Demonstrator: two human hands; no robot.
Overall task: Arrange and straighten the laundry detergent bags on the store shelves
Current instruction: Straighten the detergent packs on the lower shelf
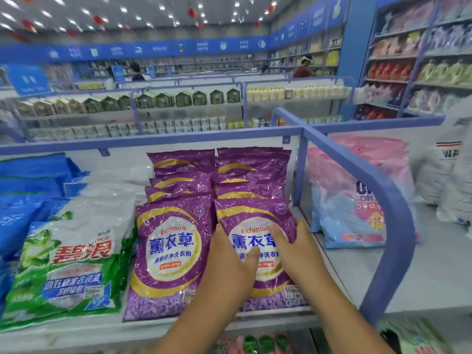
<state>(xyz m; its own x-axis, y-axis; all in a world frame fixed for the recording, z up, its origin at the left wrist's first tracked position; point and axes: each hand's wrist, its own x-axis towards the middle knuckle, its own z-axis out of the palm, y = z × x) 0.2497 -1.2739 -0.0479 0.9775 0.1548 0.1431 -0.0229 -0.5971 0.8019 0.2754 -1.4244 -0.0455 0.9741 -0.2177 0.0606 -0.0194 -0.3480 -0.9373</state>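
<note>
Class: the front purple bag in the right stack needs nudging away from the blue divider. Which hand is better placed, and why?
The right hand. It grips the purple bag at its divider-side edge, beside the blue divider, so it could probably push leftward. The left hand lies on the opposite side.

Reading "Eichimoo" and 薰衣草 on the purple detergent bags (173, 254) near the shelf's front edge; showing 碧浪 on the green-and-white bag (74, 261).
</note>
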